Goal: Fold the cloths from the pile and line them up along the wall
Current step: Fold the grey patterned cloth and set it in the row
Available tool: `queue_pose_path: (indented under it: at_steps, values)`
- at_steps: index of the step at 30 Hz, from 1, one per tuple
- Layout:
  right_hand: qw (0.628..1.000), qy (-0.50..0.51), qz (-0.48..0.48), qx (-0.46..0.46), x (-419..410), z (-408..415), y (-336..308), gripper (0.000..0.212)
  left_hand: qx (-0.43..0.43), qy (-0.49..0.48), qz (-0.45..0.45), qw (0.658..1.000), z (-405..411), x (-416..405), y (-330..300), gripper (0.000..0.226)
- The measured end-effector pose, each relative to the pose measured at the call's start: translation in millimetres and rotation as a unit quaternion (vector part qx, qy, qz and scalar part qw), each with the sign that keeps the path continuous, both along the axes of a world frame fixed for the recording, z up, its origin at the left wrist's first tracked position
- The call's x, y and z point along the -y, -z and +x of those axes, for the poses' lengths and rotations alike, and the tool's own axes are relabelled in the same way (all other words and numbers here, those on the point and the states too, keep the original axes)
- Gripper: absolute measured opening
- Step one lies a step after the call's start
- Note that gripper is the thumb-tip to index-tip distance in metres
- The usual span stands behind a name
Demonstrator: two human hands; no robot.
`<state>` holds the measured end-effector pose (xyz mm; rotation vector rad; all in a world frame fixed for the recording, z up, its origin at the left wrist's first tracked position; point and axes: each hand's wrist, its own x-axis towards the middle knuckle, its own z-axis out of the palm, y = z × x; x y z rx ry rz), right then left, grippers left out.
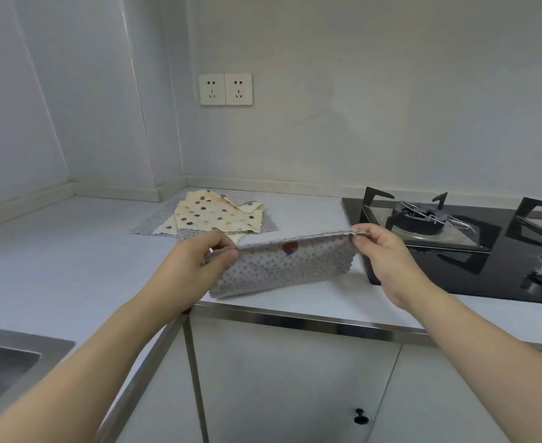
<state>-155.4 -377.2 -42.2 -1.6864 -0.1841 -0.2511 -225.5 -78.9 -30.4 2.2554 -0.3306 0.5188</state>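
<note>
Pinching the grey cloth (282,270) taut between left hand (196,266) and right hand (381,254), long axis along the tabletop's (298,212) front edge, pile (212,215) toward the back-left corner.

A pale countertop (301,212) carries a cloth pile (212,215) and black hob (455,247).

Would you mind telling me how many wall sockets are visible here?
2: the left socket and the right socket sit side by side on the back wall, above the pile of cloths. None appear hidden.
</note>
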Motion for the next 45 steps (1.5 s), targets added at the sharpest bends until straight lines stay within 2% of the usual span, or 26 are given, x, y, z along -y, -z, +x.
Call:
queue_pose_path:
  at_steps: [3,7,9,11,13,15,17,19,20,23,28,32,33,35,37,39,40,42,45]
  values:
    - [1.0,0.022,-0.015,-0.015,-0.2,9.9,-33.5,0.027,-0.067,0.024,-0.091,0.993,0.1,10.2,-19.7,0.014]
    - [0.991,0.069,-0.113,-0.006,-12.5,48.8,-75.1,0.032,-0.161,0.082,-0.225,0.957,10.9,24.1,-37.4,0.017]
    - [0.98,0.061,-0.189,-0.001,-24.3,70.7,-88.1,0.032,-0.188,0.083,-0.269,0.941,20.6,29.3,-39.3,0.019]
    - [0.953,0.059,-0.297,0.016,-39.5,92.4,-89.3,0.032,-0.215,0.048,-0.291,0.931,33.3,30.3,-31.4,0.019]
    - [0.913,0.075,-0.399,0.052,-56.6,108.3,-76.2,0.029,-0.231,-0.032,-0.242,0.942,47.4,28.9,-15.8,0.015]
    - [0.853,0.109,-0.5,0.098,-72.9,113.8,-51.9,0.031,-0.218,-0.132,-0.065,0.965,58.1,27.5,4.5,0.018]
    - [0.82,0.111,-0.547,0.128,-84.4,106.8,-23.6,0.039,-0.146,-0.175,0.124,0.966,60.4,32.1,22.0,0.036]
    - [0.807,0.047,-0.581,0.099,-87.7,93.8,6.9,0.045,-0.068,-0.134,0.205,0.967,59.9,39.4,37.1,0.047]
    - [0.8,0.004,-0.597,0.059,-85.7,90.0,22.3,0.051,-0.057,-0.101,0.234,0.965,60.0,43.0,44.2,0.049]
    - [0.781,-0.074,-0.618,-0.043,-73.1,92.6,48.1,0.064,-0.108,-0.04,0.314,0.943,62.4,45.8,59.5,0.056]
    - [0.772,-0.074,-0.627,-0.07,-60.3,125.3,46.7,0.063,-0.21,-0.011,0.348,0.914,60.1,38.9,57.4,0.073]
    - [0.763,-0.035,-0.636,-0.107,-53.0,137.2,36.2,0.065,-0.212,0.0,0.342,0.915,46.5,31.5,53.0,0.084]
    - [0.758,-0.006,-0.646,-0.091,-54.0,131.5,33.2,0.065,-0.206,0.003,0.339,0.918,44.2,27.4,50.2,0.088]
    - [0.76,0.049,-0.648,0.019,-56.9,102.6,29.2,0.059,-0.206,0.017,0.324,0.923,37.4,16.3,40.9,0.089]
    - [0.808,0.038,-0.571,0.145,-56.2,60.9,26.9,0.051,-0.216,0.039,0.312,0.924,26.5,4.0,31.8,0.086]
    - [0.853,-0.037,-0.489,0.177,-51.7,18.5,25.7,0.046,-0.197,0.044,0.324,0.924,12.2,-3.1,30.3,0.083]
    - [0.863,-0.081,-0.468,0.171,-48.3,-0.5,27.3,0.047,-0.172,0.037,0.341,0.923,5.2,-3.1,32.6,0.079]
    - [0.846,-0.144,-0.479,0.183,-41.7,-32.2,35.4,0.051,-0.103,0.007,0.361,0.927,-3.8,1.2,40.6,0.063]
    - [0.8,-0.148,-0.534,0.228,-41.4,-54.7,50.2,0.057,-0.038,-0.019,0.318,0.947,-13.8,9.3,39.2,0.035]
